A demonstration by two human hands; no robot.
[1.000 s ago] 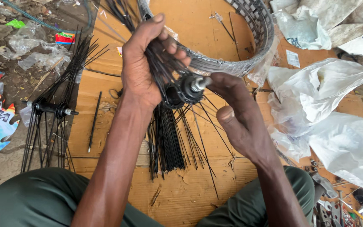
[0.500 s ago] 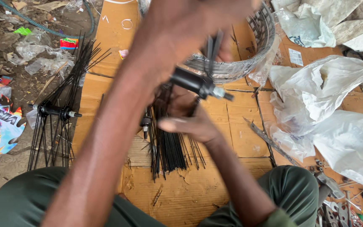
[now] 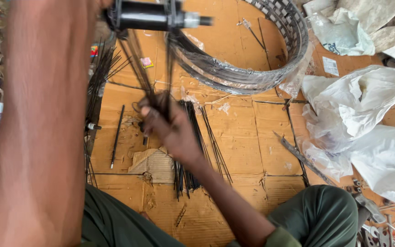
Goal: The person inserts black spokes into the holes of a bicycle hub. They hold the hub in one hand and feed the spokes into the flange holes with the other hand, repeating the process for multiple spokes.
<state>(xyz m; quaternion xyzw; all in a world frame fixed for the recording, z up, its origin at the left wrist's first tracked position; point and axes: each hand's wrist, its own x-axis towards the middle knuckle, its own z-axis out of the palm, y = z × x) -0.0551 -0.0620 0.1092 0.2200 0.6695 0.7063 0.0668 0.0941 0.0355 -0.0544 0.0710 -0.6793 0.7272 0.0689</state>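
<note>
My left forearm fills the left side, raised close to the camera. My left hand (image 3: pixel 98 10) is mostly cut off by the top edge and holds a black wheel hub (image 3: pixel 149 16) with a silver axle end. Thin black spokes (image 3: pixel 140 68) hang down from the hub. My right hand (image 3: pixel 168 126) is below, at the middle, closed around the lower ends of these hanging spokes. It hovers just above a bundle of loose black spokes (image 3: pixel 197 155) lying on the brown cardboard (image 3: pixel 257 142).
A stack of metal wheel rims (image 3: pixel 252 73) wrapped in plastic stands at the back. Another hub with spokes (image 3: pixel 94 126) and a single black rod (image 3: pixel 116 137) lie at the left. White plastic bags (image 3: pixel 366 119) are heaped at the right. My knees in green trousers (image 3: pixel 316 215) are near.
My left hand has lifted the hub upward, close to the camera. My right hand has slid down off the hub and now grips the hanging spokes lower down.
</note>
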